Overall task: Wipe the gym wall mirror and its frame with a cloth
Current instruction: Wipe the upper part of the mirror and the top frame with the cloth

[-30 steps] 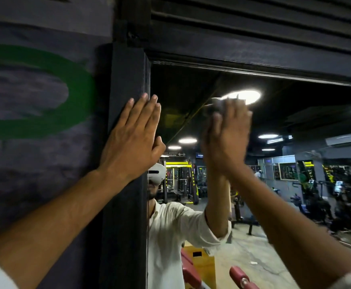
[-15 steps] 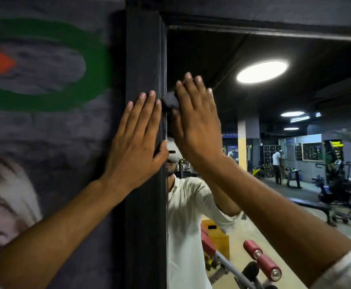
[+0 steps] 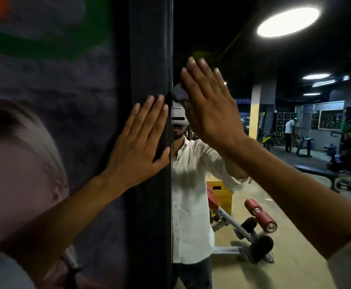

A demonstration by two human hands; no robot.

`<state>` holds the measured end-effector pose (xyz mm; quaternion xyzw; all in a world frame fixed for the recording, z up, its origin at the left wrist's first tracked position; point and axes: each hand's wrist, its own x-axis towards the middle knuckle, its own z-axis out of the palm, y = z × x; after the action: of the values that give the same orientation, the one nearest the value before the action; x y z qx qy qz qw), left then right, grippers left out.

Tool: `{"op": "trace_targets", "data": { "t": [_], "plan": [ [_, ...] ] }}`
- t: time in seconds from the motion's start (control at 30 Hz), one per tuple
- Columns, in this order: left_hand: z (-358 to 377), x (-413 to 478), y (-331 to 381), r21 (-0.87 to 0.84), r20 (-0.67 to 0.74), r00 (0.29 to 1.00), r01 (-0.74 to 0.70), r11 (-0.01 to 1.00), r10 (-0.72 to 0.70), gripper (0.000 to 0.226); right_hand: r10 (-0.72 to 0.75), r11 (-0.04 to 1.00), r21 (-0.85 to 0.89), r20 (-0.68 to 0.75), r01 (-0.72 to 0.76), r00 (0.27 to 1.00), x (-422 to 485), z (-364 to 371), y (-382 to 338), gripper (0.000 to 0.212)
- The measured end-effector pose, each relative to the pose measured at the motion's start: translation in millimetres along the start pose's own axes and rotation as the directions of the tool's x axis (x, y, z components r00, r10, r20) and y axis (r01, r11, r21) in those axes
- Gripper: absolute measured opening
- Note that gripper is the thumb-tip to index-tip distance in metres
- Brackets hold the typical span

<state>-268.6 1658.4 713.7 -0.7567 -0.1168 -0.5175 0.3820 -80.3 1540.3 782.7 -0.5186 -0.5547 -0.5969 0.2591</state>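
The right hand (image 3: 209,107) lies flat against the mirror (image 3: 243,153) just right of centre in the picture, its fingers (image 3: 193,67) straight, close together and pointing up. Under the palm it presses a dark cloth (image 3: 178,94), of which only a bunched corner shows, poking out at the left of the hand and touching the inner edge of the frame (image 3: 149,59). The grip is a flat press with no pinch; the thumb is hidden, so how it holds the cloth cannot be told.

The left hand (image 3: 138,142) rests flat on the dark vertical frame at centre, fingers extended and slightly fanned, thumb out toward the mirror edge. It holds nothing and appears to brace the person.

The step in hand looks like wiping the strip of glass along the frame's inner edge. To do it well, the person would likely keep the whole palm loaded so the cloth stays trapped and does not slide out at the left, where most of it has already crept. Running the cloth's corner right in the seam between glass and frame should lift the dust that gathers there. Overlapping vertical passes would probably avoid streaks, and bare fingertips on the glass risk leaving smears, so more cloth under the fingers would help. The frame face under the left hand seems not yet reachable until that hand shifts.
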Motion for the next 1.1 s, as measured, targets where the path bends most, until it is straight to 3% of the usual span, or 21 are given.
{"op": "trace_targets", "data": {
  "t": [0.07,0.17,0.33,0.4,0.47,0.6,0.7,0.83,0.9,0.97,1.03,1.1],
  "plan": [
    [0.5,-2.6,-0.1,-0.02,-0.009,1.0,0.002,1.0,-0.002,0.078,0.077,0.996,0.056,-0.056,-0.074,0.995,-0.2,5.9,-14.4,0.059],
    [1.4,-14.9,1.3,-0.054,-0.022,1.0,-0.006,0.999,0.005,0.069,0.06,0.985,0.167,-0.049,-0.051,0.997,-40.9,15.2,-45.9,0.061],
    [-1.6,-30.5,-3.0,-0.06,-0.021,0.999,-0.029,0.998,0.028,0.068,-0.156,0.975,0.179,0.132,0.132,0.979,-149.3,18.0,-80.7,0.071],
    [-3.7,-24.5,-6.0,-0.038,-0.008,0.999,-0.052,0.998,0.052,0.071,-0.304,0.949,0.142,0.179,0.281,0.936,-155.2,15.2,-66.5,0.072],
    [-5.6,-12.0,-7.6,-0.034,-0.009,0.997,-0.075,0.997,0.075,0.073,-0.349,0.937,0.084,0.185,0.339,0.919,-134.4,12.2,-43.5,0.067],
    [-6.9,16.6,-5.2,-0.04,-0.058,0.998,-0.019,0.999,0.016,0.073,-0.062,0.995,0.076,0.065,0.057,0.996,-79.8,3.4,-16.2,0.065],
    [-2.5,22.1,3.7,-0.042,-0.073,0.997,0.014,0.999,-0.017,0.074,-0.002,0.989,0.146,0.06,-0.007,0.998,-94.9,8.4,-34.8,0.067],
    [2.9,12.1,16.7,-0.002,-0.062,0.998,0.002,1.0,-0.002,0.072,-0.302,0.95,0.147,0.205,0.276,0.931,-159.0,10.8,-60.0,0.071],
    [1.4,13.4,17.5,0.023,-0.048,0.999,-0.019,1.0,0.02,0.073,-0.4,0.916,0.11,0.208,0.385,0.893,-151.8,6.7,-42.5,0.069],
    [-0.2,23.6,15.2,0.035,-0.042,0.998,-0.047,0.998,0.048,0.076,-0.311,0.949,0.093,0.145,0.3,0.939,-115.1,4.3,-14.3,0.063],
    [-0.9,43.1,10.4,0.061,-0.042,0.996,-0.073,0.996,0.075,0.076,-0.069,0.996,0.06,0.025,0.067,0.997,-62.9,-2.0,20.6,0.06],
    [-1.2,67.4,5.2,0.082,-0.038,0.995,-0.093,0.992,0.097,0.073,0.112,0.993,0.043,-0.059,-0.109,0.992,-17.5,-10.6,44.1,0.059]
  ]
}}
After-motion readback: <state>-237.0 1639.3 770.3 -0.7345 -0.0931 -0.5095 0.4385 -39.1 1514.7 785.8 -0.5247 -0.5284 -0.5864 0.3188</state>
